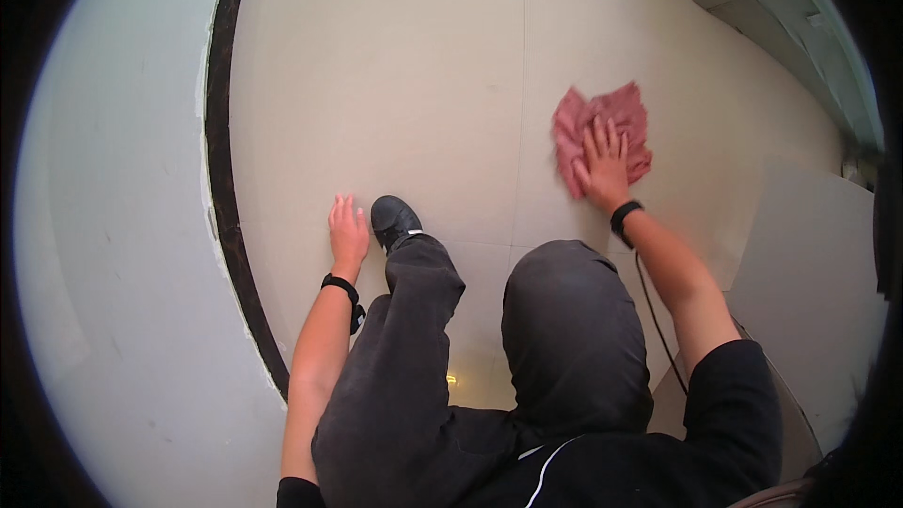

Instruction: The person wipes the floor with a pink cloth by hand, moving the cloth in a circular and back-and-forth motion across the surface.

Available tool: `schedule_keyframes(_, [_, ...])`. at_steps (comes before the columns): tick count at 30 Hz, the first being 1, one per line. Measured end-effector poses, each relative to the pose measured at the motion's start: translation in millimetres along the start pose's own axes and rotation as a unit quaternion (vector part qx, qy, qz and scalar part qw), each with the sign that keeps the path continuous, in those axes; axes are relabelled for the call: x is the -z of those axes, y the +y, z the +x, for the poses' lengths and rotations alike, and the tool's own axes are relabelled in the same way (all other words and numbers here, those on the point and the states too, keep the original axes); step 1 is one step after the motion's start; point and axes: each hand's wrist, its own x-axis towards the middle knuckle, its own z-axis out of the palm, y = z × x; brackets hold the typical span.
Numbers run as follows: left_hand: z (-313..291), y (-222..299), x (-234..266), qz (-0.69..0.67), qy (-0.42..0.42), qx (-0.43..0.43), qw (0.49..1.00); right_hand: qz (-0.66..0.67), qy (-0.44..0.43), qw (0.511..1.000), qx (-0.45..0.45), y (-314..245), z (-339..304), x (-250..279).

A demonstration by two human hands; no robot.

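Note:
A crumpled pink cloth lies spread on the pale floor tiles at the right. My right hand rests flat on top of it, fingers stretched forward, pressing it against the floor. My left hand is low near the floor beside my dark shoe, its fingers extended and nothing in it. Whether its fingertips touch the tile I cannot tell. Black bands circle both wrists.
A pale wall with a dark baseboard runs along the left. Grey furniture stands at the far right, a grey panel nearer. A thin black cord hangs beside my right knee.

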Motion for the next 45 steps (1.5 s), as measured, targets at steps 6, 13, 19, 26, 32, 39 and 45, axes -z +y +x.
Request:
schedule_keyframes(6, [-80, 34, -29, -0.047, 0.006, 0.051, 0.998, 0.016, -0.093, 0.993, 0.069, -18, -221, 9])
schedule_keyframes(13, [-75, 86, -26, -0.095, -0.026, -0.038, 0.994, -0.024, -0.109, 0.987, 0.119, -6, -316, 15])
schedule_keyframes(19, [-70, 118, -26, -0.061, -0.114, -0.150, 0.980, -0.069, -0.105, 0.983, 0.133, 2, -316, 15])
schedule_keyframes(26, [-61, 126, -39, -0.087, -0.176, -0.203, 0.959, -0.067, -0.127, 0.982, 0.126, 0, -309, 7])
schedule_keyframes(32, [-43, 102, -27, 0.032, -0.206, -0.225, 0.952, -0.030, -0.093, 0.990, -0.097, -26, -325, 18])
schedule_keyframes(39, [-59, 120, -39, 0.066, -0.202, -0.221, 0.952, -0.109, -0.006, 0.902, -0.417, 51, -339, 30])
schedule_keyframes(45, [-55, 115, -36, 0.076, -0.192, -0.224, 0.952, -0.060, 0.023, 0.878, -0.475, 105, -234, 21])
